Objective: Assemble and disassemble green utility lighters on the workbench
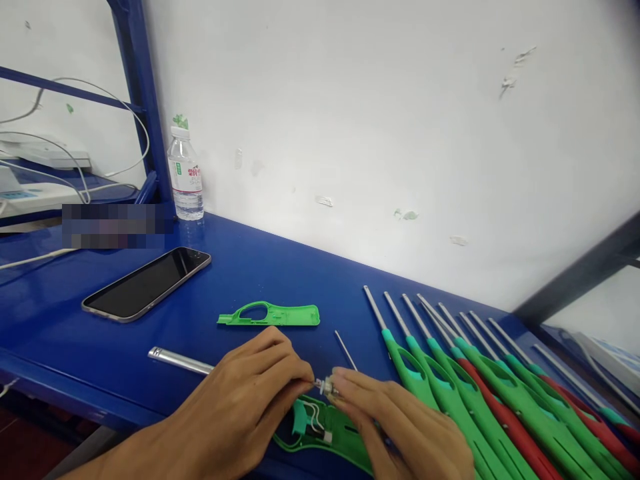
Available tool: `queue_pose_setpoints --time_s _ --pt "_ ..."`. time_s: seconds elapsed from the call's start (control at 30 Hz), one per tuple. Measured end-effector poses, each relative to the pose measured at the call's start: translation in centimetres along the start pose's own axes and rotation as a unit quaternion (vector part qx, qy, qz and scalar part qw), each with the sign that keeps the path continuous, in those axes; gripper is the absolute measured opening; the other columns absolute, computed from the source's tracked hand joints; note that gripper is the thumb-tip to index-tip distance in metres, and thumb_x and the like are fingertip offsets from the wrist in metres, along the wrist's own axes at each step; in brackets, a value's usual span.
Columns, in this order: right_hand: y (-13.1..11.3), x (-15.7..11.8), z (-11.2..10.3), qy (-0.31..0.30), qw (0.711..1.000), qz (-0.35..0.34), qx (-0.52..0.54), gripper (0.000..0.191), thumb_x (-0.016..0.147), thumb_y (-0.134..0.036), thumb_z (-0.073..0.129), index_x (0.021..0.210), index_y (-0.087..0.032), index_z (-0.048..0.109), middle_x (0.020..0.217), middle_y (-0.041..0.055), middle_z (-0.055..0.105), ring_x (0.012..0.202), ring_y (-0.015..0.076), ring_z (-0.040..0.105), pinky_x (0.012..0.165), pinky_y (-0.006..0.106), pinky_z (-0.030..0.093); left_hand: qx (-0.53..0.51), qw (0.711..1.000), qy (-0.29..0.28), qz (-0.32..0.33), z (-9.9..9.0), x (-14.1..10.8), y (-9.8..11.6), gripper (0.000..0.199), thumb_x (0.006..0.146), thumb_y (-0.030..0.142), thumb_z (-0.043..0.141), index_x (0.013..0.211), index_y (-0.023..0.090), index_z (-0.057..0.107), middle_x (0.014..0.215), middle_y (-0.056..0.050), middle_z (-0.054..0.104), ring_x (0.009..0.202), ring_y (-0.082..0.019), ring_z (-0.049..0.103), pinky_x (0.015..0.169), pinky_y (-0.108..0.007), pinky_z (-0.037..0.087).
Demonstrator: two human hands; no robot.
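With left hand (260, 393) and right hand (405, 420) at bottom centre, over a smooth blue table (280, 280), hemmed in at lower right by plastic lighters (537, 400) with slim metal tubes (373, 307). Flanked at left by a glassy phone (150, 283), partly hiding a hollow green casing (346, 430) at bottom centre. Pinching, at lower centre, a tiny translucent fitting (328, 386) between both hands' fingertips.

Workshop, apparently for small assembly: long-nosed green and red lighters (493, 400) laid out in a row on blue desk (280, 267); wiring exposed in opened green casing (343, 443); wall (350, 100) scuffed.
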State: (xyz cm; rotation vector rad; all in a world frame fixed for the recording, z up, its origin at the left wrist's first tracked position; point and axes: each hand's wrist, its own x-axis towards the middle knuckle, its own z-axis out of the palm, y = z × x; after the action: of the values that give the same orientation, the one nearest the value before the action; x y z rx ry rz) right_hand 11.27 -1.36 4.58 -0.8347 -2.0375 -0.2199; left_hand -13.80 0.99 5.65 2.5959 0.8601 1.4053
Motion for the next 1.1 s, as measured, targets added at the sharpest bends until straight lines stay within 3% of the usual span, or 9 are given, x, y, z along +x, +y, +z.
queue_pose_setpoints --time_s 0.17,1.1 --pt "-0.21 0.32 0.22 0.029 1.000 -0.009 0.005 0.019 0.121 -0.013 0.070 0.122 -0.022 0.086 0.115 0.0005 0.095 0.091 0.0152 0.093 0.085 0.019 0.071 -0.010 1.000 0.000 0.006 -0.01 0.09 0.01 0.021 0.126 0.014 0.053 0.115 0.025 0.068 0.095 0.004 0.077 0.089 -0.016 0.068 0.086 -0.025 0.063" --pt "-0.43 0.82 -0.22 0.019 0.999 -0.032 0.024 0.022 0.117 -0.004 0.070 0.122 -0.021 0.083 0.115 0.0012 0.095 0.088 0.0145 0.092 0.085 0.019 0.069 0.001 0.999 -0.009 0.045 -0.15 0.32 0.16 0.023 0.121 0.003 0.053 0.112 0.021 0.065 0.092 0.002 0.077 0.082 -0.016 0.063 0.079 -0.029 0.062"
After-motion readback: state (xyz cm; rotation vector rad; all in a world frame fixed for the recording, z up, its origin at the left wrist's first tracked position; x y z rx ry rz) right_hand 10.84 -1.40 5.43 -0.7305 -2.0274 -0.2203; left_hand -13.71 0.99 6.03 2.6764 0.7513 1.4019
